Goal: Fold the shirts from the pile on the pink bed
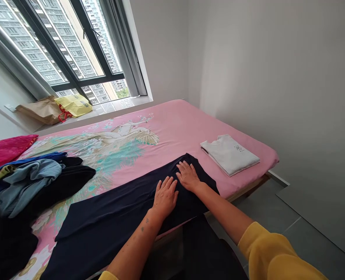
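Observation:
A pair of dark navy trousers [111,217] lies lengthwise along the near edge of the bed, its legs laid one over the other. My left hand [165,196] rests flat on the cloth, fingers stretched out. Just beyond it and to the right, my right hand [187,175] also lies palm down on the trousers, fingers spread. Neither hand grips anything. Light creases run along the fabric to the left of my hands. To the right, apart from the trousers, sits a folded white T-shirt [230,155] with a small dark print.
A pink bed sheet [178,120] with a bird pattern covers the bed. At left is a heap of clothes [32,182] beside a red cushion [9,151]. A brown paper bag [41,111] and a yellow bag [76,105] lie on the windowsill. Walls border the bed.

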A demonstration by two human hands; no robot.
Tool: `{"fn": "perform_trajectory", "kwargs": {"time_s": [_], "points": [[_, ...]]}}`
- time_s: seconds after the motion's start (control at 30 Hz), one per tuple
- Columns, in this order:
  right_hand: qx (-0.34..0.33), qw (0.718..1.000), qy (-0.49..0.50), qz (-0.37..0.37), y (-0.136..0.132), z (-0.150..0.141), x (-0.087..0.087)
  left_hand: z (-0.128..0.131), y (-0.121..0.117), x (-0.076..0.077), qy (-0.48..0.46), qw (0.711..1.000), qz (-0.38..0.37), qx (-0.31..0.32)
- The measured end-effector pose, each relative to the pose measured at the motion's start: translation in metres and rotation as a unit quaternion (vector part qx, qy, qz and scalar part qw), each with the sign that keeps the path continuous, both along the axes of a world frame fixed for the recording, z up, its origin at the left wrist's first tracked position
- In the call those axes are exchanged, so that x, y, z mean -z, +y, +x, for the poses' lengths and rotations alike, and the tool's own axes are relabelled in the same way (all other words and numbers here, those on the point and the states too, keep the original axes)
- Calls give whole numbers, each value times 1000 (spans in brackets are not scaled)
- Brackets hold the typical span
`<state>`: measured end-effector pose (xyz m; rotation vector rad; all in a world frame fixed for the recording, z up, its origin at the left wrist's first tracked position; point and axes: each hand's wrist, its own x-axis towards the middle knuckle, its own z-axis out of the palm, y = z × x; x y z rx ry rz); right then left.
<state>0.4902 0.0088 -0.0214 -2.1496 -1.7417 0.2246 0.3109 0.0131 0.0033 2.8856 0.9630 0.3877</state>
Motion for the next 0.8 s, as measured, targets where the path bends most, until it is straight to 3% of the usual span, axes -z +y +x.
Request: {"fn": "perform_trajectory", "kwargs": {"time_s": [0.1, 0.2, 0.33, 0.4, 0.5, 0.6, 0.73, 0.8], "points": [[-4, 995, -6, -98, 0, -2, 13, -12, 7, 19, 68, 996, -33, -55], [-21, 991, -13, -129, 0, 3, 20, -28, 10, 32, 75, 995, -42, -59], [-12, 988, -2, -154, 4, 4, 12, -36, 6, 34, 45, 997, -22, -60], [-1, 992, -9, -129, 7, 2, 7, -37, -2, 31, 22, 997, -3, -68], [1, 997, -29, -67, 12, 2, 3, -46, -22, 29, -18, 996, 19, -83], [6, 998, -26, -51, 18, 7, 4, -68, -52, 34, -57, 992, 19, -114], [-67, 997, -40, 17, 23, 17, 7, -118, -97, 58, -108, 983, -1, -150], [-59, 997, -44, 20, 25, 21, 8, -146, -116, 75, -142, 976, 3, -167]]}}
